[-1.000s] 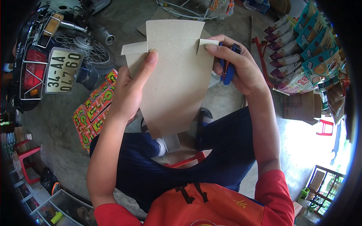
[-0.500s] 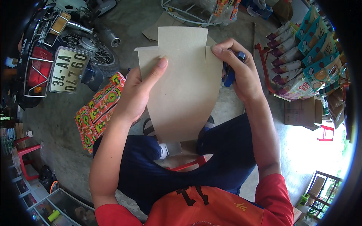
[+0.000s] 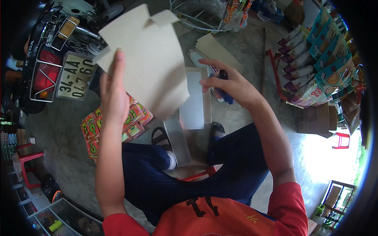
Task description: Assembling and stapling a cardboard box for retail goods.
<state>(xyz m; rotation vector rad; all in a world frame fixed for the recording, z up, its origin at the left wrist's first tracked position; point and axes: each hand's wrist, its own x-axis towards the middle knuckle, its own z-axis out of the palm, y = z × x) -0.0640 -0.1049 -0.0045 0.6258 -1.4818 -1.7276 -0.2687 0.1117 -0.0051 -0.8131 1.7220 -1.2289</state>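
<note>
A beige cardboard sheet (image 3: 151,59) with notched corners and small flaps is raised and tilted in my left hand (image 3: 116,98). My left thumb presses on its face and the fingers lie behind it. To the right of the sheet, my right hand (image 3: 232,84) keeps a dark blue tool (image 3: 226,96) against the palm; its exact kind is partly hidden. The index finger and thumb of that hand point apart toward the sheet without touching it. Below, a pale flat panel (image 3: 192,106) and a narrow grey strip (image 3: 177,139) lie between my feet.
Several cardboard sheets (image 3: 220,51) are stacked on the floor ahead. Red patterned boxes (image 3: 134,118) lie at the left, near a parked motorbike (image 3: 43,70). A rack of snack packets (image 3: 315,59) stands right, above a brown carton (image 3: 313,118). A red stool (image 3: 201,173) shows beneath me.
The cardboard sheet has swung up and left with my left hand and turned. My right hand has let go of its edge and moved slightly down and left, still with the blue tool.
</note>
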